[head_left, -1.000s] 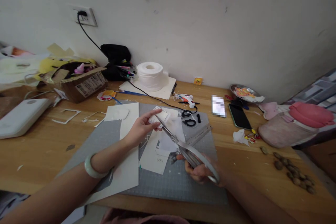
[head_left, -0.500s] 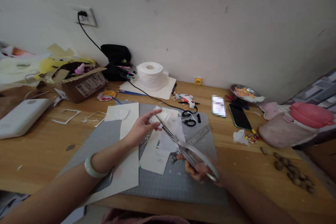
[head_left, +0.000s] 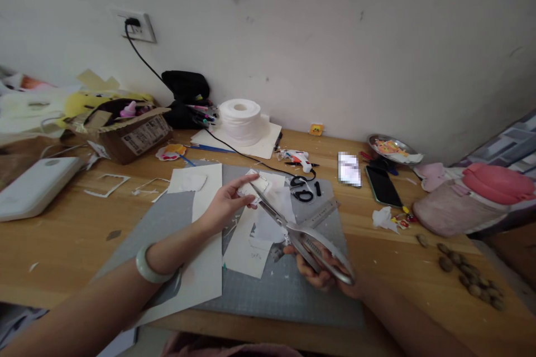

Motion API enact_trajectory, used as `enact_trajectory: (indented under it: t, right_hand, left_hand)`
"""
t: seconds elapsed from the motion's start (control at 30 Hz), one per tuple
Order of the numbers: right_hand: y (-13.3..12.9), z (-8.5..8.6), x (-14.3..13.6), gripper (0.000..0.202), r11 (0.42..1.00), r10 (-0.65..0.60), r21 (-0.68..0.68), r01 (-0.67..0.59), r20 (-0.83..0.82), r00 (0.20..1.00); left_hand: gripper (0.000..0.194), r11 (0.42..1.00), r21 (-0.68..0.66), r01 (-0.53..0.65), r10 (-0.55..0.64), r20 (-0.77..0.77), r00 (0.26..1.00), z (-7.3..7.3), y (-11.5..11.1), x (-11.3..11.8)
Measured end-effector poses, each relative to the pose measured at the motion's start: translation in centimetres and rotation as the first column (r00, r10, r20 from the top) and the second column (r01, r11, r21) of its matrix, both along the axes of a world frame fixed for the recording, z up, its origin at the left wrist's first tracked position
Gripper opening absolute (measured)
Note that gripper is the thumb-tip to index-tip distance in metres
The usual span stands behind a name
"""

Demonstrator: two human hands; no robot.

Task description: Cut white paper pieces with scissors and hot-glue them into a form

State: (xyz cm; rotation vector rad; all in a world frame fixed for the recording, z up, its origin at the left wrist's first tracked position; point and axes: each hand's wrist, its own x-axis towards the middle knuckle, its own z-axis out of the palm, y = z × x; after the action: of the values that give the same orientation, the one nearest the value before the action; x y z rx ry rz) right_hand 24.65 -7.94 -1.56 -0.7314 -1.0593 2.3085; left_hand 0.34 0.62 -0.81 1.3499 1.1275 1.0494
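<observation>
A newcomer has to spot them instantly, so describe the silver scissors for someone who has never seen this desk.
On the wooden table lies a grey mat. Above it, the right hand grips the silver scissors. Their silvery handles set them apart from the black-handled pair lying farther back.

A low path runs over bare counter (head_left: 62, 259) at near left. In the middle, the left hand (head_left: 229, 202), right hand (head_left: 314, 274) and scissors (head_left: 292, 230) bar the cutting mat (head_left: 301, 298). Farther back, the paper roll (head_left: 240, 127) and cardboard box (head_left: 142, 136) stand in the way, a black cord (head_left: 144, 60) crosses before the roll, and the wall (head_left: 301, 39) closes the far side.
</observation>
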Motion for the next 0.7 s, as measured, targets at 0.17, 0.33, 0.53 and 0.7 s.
enact_trajectory:
  t: [0.17, 0.33, 0.53, 0.7]
  right_hand:
    - [0.10, -0.36, 0.11, 0.051, 0.999, 0.036, -0.008, -0.035, 0.056, 0.998]
    - [0.19, -0.71, 0.13, 0.049, 0.999, 0.020, 0.038, -0.022, 0.062, 0.998]
    - [0.15, -0.06, 0.01, 0.053, 0.996, 0.050, 0.074, -0.055, 0.066, 0.997]
    - [0.08, 0.16, -0.10, 0.055, 0.997, 0.024, 0.070, -0.032, 0.105, 0.994]
  left_hand:
    - [0.050, 1.000, 0.004, 0.015, -0.015, -0.013, 1.000, -0.19, 0.02, -0.04]
    - [0.050, 1.000, 0.007, 0.023, -0.023, -0.031, 0.999, -0.14, -0.01, -0.15]
    - [0.050, 1.000, 0.007, 0.025, -0.025, -0.027, 0.999, -0.21, 0.01, -0.26]
    - [0.050, 1.000, 0.002, 0.031, -0.031, -0.014, 0.999, -0.27, 0.10, -0.21]
